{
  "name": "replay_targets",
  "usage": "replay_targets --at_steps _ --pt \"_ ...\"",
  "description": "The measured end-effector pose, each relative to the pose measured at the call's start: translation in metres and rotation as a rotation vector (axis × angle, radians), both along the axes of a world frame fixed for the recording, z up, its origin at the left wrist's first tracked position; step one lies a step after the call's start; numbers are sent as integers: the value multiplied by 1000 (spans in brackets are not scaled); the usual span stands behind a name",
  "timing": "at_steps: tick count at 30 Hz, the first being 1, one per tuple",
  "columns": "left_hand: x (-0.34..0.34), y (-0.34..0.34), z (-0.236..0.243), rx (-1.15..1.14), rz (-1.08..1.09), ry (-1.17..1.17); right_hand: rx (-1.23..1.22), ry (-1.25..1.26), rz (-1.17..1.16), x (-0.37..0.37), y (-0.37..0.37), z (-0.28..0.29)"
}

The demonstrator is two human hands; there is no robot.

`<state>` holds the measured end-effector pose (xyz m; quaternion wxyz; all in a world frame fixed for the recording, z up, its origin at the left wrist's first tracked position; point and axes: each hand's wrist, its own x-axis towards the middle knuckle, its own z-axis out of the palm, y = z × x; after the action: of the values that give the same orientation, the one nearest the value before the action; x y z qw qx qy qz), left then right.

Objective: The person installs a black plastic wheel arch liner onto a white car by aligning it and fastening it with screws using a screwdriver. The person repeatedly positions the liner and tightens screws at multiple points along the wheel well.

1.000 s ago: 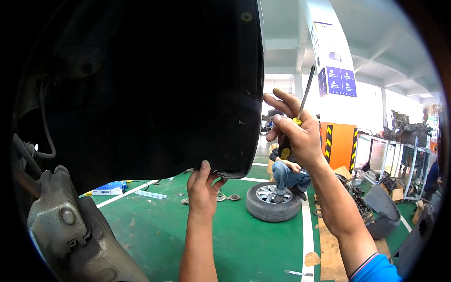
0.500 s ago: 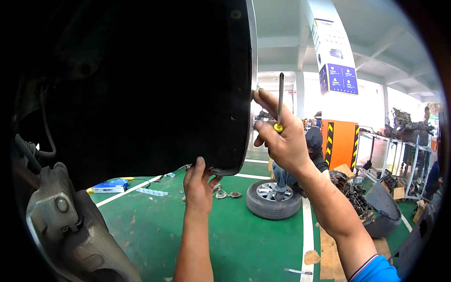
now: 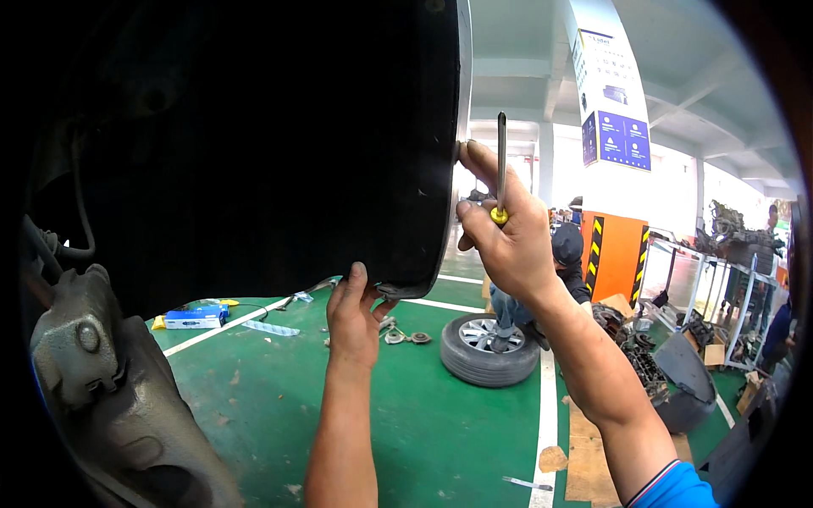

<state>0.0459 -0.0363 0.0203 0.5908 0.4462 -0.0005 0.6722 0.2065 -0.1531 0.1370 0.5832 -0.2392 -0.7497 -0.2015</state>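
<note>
Black panel: the dark sheet (image 3: 296, 169) hangs upright before the person, beside a rough metal part (image 3: 80, 339); how its top is held is too dark to see.

Left hand: the left hand (image 3: 351, 317) looks gripped around the panel's lower edge, near the lower right corner, thumb on the near face and fingers mostly hidden behind; such a pinch probably steadies the loose-looking bottom.

Right hand: the right hand (image 3: 512, 241) is curled round the screwdriver, with its forefinger stretched to touch the panel's right edge, well above the corner. Holding the tool deep in the palm seems to leave that finger free to feel or press.

Screwdriver: its shaft (image 3: 501, 161) points up, apart from the panel, with a yellow collar at the grip; most of the handle is covered. Tip up, it appears parked out of the way.

Wheel: it lies flat (image 3: 487, 372) on the green floor (image 3: 440, 432), which keeps it from rolling; a co-worker's shoe (image 3: 500, 345) rests on it.

Blue box: it sits on the floor (image 3: 195, 319), beyond the panel's lower edge, apart from both hands.
</note>
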Motion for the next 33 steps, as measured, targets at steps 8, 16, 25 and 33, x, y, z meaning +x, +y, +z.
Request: replay_targets --at_steps 8,16,25,33 --pt "-1 -4 0 -9 -6 -2 -40 92 112 0 -1 -2" --pt "-6 5 0 26 -21 52 -183 113 197 9 -6 6" --pt "-1 -3 0 -22 1 -7 -194 119 264 12 -5 -1" --pt "2 -4 1 -15 -12 -14 -204 112 244 27 -12 0"
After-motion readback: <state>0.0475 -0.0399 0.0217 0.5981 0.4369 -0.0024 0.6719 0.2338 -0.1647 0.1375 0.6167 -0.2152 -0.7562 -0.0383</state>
